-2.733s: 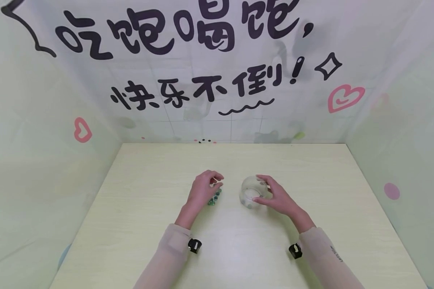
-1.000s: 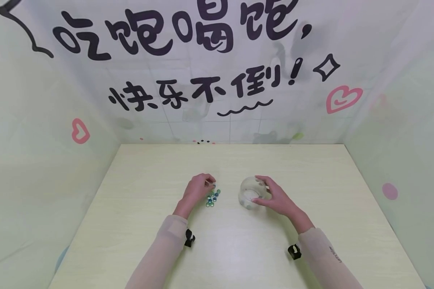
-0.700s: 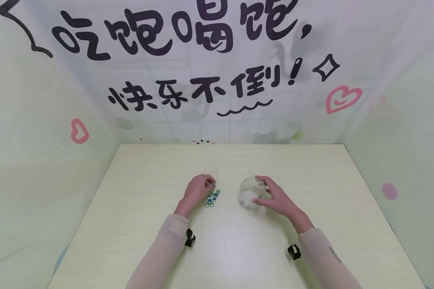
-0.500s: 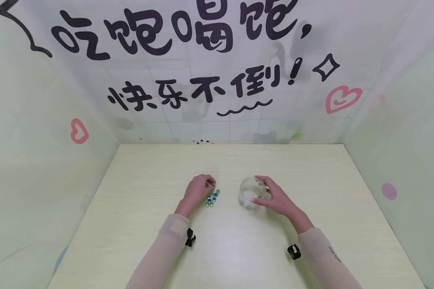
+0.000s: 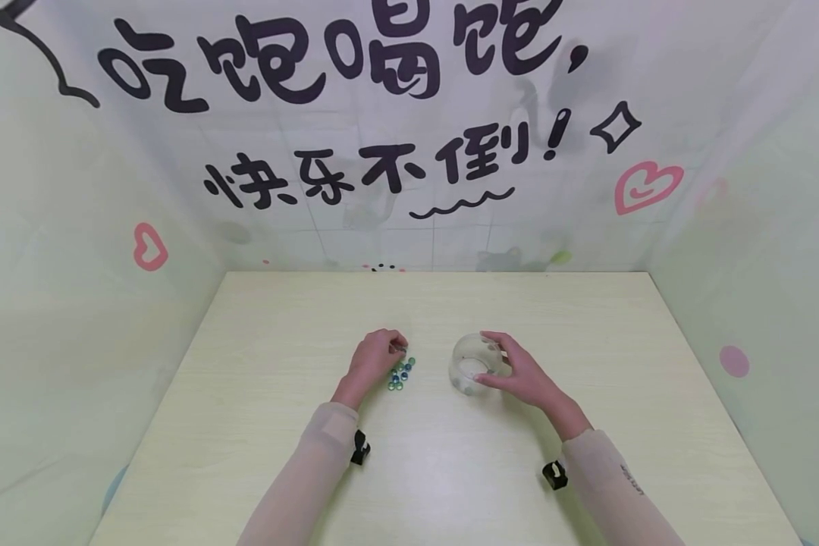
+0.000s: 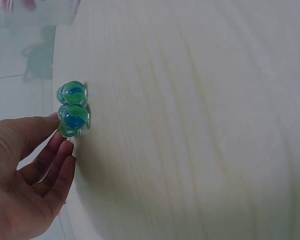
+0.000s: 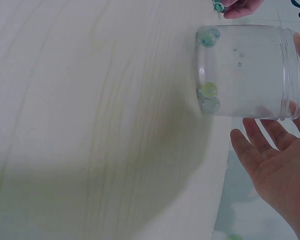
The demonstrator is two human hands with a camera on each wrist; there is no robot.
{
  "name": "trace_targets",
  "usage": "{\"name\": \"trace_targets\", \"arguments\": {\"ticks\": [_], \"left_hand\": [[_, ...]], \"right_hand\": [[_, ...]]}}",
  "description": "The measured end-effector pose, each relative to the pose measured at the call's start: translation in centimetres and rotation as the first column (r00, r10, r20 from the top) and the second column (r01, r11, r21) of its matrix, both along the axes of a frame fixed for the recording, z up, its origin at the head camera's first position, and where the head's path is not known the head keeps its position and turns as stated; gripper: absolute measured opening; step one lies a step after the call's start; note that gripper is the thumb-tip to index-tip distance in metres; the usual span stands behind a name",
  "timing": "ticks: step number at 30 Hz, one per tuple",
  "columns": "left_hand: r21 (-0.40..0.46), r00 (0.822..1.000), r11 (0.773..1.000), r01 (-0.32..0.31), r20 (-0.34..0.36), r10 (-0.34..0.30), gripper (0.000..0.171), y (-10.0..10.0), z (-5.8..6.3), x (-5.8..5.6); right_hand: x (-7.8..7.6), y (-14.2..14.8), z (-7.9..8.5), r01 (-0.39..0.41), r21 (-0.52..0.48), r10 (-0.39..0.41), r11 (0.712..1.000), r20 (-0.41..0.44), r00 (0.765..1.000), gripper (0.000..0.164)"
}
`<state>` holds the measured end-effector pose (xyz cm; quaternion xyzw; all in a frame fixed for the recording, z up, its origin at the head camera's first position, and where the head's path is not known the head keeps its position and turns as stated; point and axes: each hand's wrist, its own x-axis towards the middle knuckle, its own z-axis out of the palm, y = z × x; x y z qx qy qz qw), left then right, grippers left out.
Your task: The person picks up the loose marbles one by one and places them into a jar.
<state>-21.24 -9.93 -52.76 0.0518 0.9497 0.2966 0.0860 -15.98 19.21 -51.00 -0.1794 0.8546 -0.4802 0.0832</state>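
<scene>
Several green and blue glass marbles (image 5: 403, 373) lie in a close group on the table, in the middle of the head view. My left hand (image 5: 377, 356) is at the far end of this group, its thumb and fingertips pinching a marble that is mostly hidden. The left wrist view shows the marbles (image 6: 74, 114) right by the fingertips. To the right stands a clear jar (image 5: 467, 360), upright with its mouth up. My right hand (image 5: 524, 375) holds it from the right, thumb and fingers round its side. A few marbles (image 7: 209, 91) rest on the jar's bottom.
The pale wooden table (image 5: 437, 470) reaches back to a white printed curtain (image 5: 396, 243) with black lettering. Similar curtains hang along the left and right sides. Black camera mounts (image 5: 360, 447) sit at both wrists.
Since the oldest frame my left hand has moved slightly left and down to the marbles, uncovering the group, and its fingers have closed to a pinch. The right hand and jar have stayed put.
</scene>
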Motion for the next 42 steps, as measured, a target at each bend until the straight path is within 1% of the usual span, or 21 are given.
{"name": "trace_targets", "arguments": {"ticks": [12,20,30,34,42], "left_hand": [[-0.007,1.0,1.0,0.0,0.003,0.0,0.011,0.11,-0.21,0.01],[0.024,0.999,0.999,-0.033,0.012,0.032,0.011,-0.05,-0.2,0.03],[0.075,0.998,0.995,-0.06,0.001,0.06,0.01,-0.61,-0.28,0.18],[0.084,0.997,0.994,-0.071,-0.003,0.071,0.01,-0.69,-0.14,0.26],[0.105,0.997,0.991,-0.082,-0.005,0.083,0.011,-0.54,0.63,0.51]], "right_hand": [[0.02,-0.03,-0.09,0.007,0.002,-0.007,1.0,0.003,1.0,0.078],[-0.06,0.05,-0.26,0.003,0.003,-0.003,1.0,-0.005,1.0,0.078],[-0.03,-0.02,-0.06,0.005,0.003,-0.005,1.0,0.014,1.0,0.079],[-0.02,-0.04,-0.04,0.006,0.003,-0.006,1.0,0.018,1.0,0.079],[-0.06,0.04,-0.25,0.006,0.009,-0.006,1.0,0.009,1.0,0.079]]}}
